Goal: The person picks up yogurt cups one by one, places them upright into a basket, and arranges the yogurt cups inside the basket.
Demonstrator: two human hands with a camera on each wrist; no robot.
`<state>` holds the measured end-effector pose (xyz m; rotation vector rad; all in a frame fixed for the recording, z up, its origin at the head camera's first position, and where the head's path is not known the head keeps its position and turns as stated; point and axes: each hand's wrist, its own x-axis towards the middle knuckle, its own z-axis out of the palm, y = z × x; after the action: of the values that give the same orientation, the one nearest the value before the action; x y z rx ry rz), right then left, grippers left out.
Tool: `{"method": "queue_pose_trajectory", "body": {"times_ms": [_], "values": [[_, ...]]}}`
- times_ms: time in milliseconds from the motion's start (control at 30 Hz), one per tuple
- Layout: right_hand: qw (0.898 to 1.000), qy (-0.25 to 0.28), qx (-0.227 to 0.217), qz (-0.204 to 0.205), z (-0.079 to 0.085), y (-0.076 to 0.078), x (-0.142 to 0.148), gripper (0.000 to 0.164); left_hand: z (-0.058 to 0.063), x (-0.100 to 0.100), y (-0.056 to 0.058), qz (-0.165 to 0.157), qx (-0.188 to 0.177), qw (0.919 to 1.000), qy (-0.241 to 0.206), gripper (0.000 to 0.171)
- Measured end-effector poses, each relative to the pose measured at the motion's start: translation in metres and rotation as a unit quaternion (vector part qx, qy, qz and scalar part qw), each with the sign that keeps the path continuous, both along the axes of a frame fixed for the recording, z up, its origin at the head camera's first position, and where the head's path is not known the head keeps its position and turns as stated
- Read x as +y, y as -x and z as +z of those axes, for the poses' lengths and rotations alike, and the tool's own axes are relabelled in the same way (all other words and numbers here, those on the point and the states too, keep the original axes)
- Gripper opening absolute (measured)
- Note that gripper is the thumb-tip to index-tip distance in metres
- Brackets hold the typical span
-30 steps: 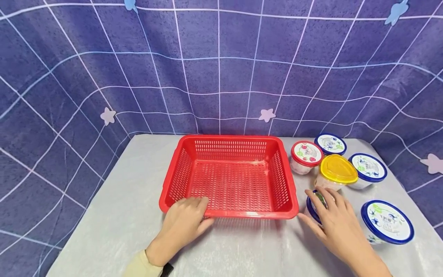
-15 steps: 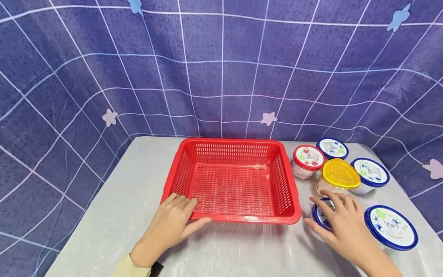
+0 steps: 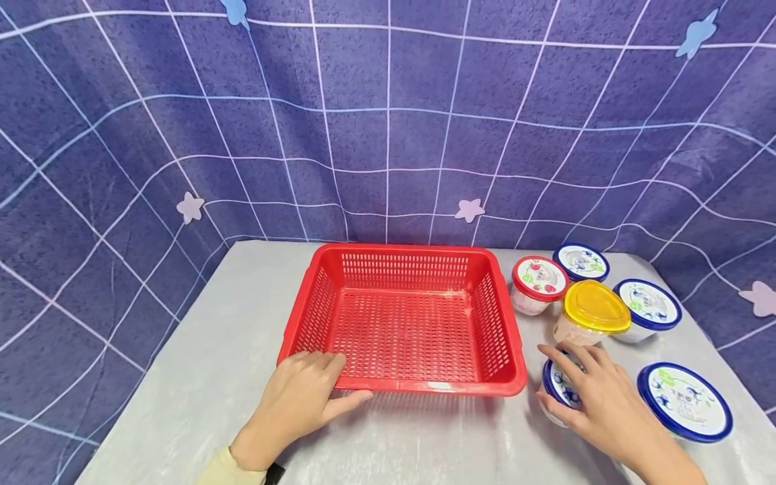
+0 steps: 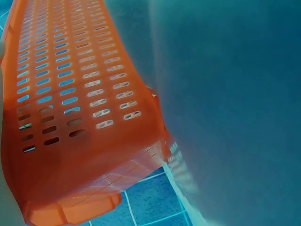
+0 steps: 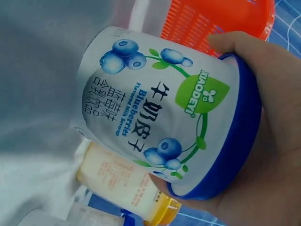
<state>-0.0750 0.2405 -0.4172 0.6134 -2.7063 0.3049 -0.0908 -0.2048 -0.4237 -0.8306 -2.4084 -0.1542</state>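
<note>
A red plastic basket (image 3: 436,386) with slotted walls stands on the table. My left hand (image 3: 294,397) grips its near rim by the left corner, fingers over the edge and thumb along the outside. The left wrist view has the basket's slotted side (image 4: 94,155) up close. To the basket's right, my right hand (image 3: 609,407) holds a small milk-drink tub (image 3: 559,391) with a blue lid, partly covered by the fingers. In the right wrist view, thumb and fingers clasp the lid end of this blueberry-printed tub (image 5: 160,108).
Behind the right hand stand a yellow-lidded tub (image 3: 597,306), a red-lidded tub (image 3: 541,277) and two blue-lidded tubs, one at the back (image 3: 580,261), another farther right (image 3: 647,303). A larger blue-lidded tub (image 3: 685,401) is right of the hand. A purple curtain (image 3: 388,135) hangs behind the table (image 3: 200,323).
My left hand has shifted left along the near rim. My right hand has settled around the small tub, whose lid now shows more. The head view has tilted slightly.
</note>
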Motion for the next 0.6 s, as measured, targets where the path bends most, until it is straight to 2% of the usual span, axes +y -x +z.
{"method": "queue_pose_trajectory", "body": {"times_ms": [100,267,433,600], "values": [[0.999,0.025,0.028,0.010,0.008,0.000,-0.001,0.068,0.001,0.000,-0.001,0.001,0.001,1.0000,0.001,0.060],[0.995,0.070,0.065,0.013,0.035,-0.004,0.000,0.065,0.002,0.000,-0.001,0.002,0.001,1.0000,0.004,0.059],[0.992,0.073,0.096,0.022,0.064,-0.007,-0.003,0.061,-0.001,0.000,-0.002,0.002,0.009,1.0000,0.003,0.058],[0.985,0.075,0.142,0.063,0.088,0.001,-0.015,0.064,-0.003,0.000,-0.001,-0.001,0.018,0.9997,0.018,0.052]]}}
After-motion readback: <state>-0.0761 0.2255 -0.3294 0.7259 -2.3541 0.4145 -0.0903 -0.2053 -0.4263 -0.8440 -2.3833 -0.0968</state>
